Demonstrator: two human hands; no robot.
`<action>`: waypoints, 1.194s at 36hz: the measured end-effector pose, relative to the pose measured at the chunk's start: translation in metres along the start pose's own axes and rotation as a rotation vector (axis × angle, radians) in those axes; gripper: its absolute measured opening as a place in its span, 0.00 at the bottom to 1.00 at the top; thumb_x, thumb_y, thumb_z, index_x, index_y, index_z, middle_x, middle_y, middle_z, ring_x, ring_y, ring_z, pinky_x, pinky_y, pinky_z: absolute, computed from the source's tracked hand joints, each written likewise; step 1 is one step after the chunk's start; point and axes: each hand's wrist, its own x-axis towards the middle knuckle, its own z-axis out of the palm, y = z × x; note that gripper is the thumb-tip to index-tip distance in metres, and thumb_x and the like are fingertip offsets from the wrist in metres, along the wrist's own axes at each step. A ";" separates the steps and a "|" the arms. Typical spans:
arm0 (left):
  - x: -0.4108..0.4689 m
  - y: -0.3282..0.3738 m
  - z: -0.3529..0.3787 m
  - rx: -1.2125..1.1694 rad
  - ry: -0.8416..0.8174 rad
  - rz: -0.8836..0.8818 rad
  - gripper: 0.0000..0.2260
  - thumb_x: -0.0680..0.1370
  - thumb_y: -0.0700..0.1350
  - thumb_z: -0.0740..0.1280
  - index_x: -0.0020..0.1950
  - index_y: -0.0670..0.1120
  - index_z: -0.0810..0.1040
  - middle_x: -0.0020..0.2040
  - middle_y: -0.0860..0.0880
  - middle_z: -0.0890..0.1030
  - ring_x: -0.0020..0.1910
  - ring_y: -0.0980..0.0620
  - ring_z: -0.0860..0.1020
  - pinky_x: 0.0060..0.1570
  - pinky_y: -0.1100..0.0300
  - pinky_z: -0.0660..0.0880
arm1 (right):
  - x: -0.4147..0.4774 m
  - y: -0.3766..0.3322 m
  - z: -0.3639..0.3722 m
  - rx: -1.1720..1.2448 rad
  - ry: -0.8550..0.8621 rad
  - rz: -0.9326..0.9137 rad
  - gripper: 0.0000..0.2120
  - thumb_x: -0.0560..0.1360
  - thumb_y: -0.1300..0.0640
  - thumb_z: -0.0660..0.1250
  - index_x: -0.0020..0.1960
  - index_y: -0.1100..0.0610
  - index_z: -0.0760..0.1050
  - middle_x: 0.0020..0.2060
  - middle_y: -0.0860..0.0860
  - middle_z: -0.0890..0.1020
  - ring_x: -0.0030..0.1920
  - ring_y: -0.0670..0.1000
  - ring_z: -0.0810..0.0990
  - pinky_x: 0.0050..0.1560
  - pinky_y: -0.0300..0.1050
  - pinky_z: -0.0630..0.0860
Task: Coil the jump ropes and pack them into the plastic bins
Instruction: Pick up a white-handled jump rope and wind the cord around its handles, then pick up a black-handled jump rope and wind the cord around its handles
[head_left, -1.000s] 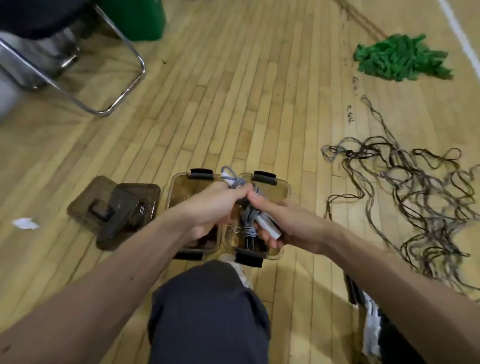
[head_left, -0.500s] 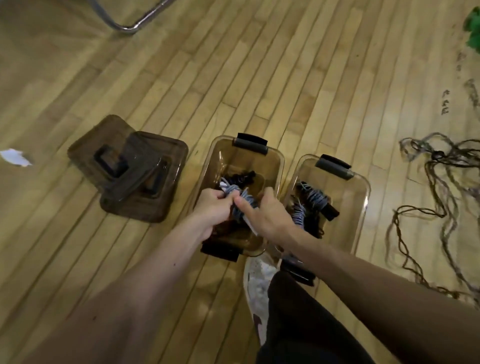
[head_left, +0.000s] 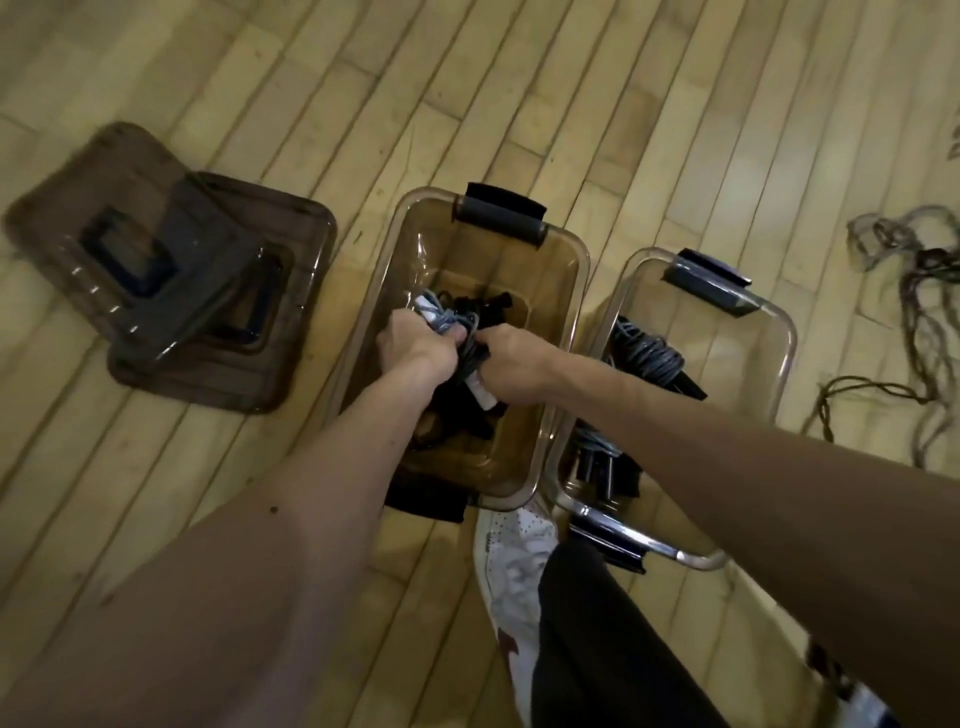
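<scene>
A pale wooden strip floor (head_left: 649, 104) carries everything. A brown-tinted bin (head_left: 519, 431) and a clear bin (head_left: 737, 353) stand on it side by side, nearly touching. To the left lie what look like two stacked lids (head_left: 171, 280), askew. Loose ropes (head_left: 924, 291) tangle at the right edge, and a white shoe (head_left: 514, 561) rests just below the bins.

— The floor (head_left: 675, 104), what is it made of?
— Wood strips, varnished, with a soft shine.
— And the bins (head_left: 581, 270)?
— Smoky clear plastic, glossy, like the lids (head_left: 291, 244) at nine o'clock. Their latches (head_left: 501, 213) are matt black. The ropes (head_left: 930, 260) at three o'clock look like rough braided cord.
</scene>
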 end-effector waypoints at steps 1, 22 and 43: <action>-0.005 0.004 -0.002 0.027 -0.008 -0.005 0.14 0.77 0.46 0.73 0.61 0.44 0.80 0.54 0.46 0.81 0.46 0.50 0.75 0.46 0.57 0.71 | -0.003 0.001 -0.001 0.005 -0.008 0.007 0.13 0.79 0.65 0.63 0.64 0.61 0.75 0.55 0.56 0.81 0.55 0.55 0.80 0.51 0.47 0.80; -0.338 0.155 0.154 0.664 -0.684 0.813 0.06 0.81 0.49 0.67 0.51 0.47 0.80 0.45 0.51 0.82 0.45 0.51 0.80 0.42 0.59 0.76 | -0.350 0.281 -0.035 0.687 0.664 0.322 0.09 0.81 0.63 0.63 0.47 0.54 0.79 0.39 0.52 0.84 0.39 0.51 0.81 0.40 0.47 0.79; -0.275 -0.071 0.408 0.583 -0.685 0.024 0.20 0.81 0.52 0.65 0.71 0.49 0.69 0.59 0.51 0.77 0.57 0.46 0.78 0.62 0.46 0.75 | -0.227 0.458 0.124 0.807 0.359 0.494 0.17 0.80 0.66 0.58 0.68 0.63 0.71 0.62 0.60 0.78 0.54 0.55 0.77 0.47 0.40 0.71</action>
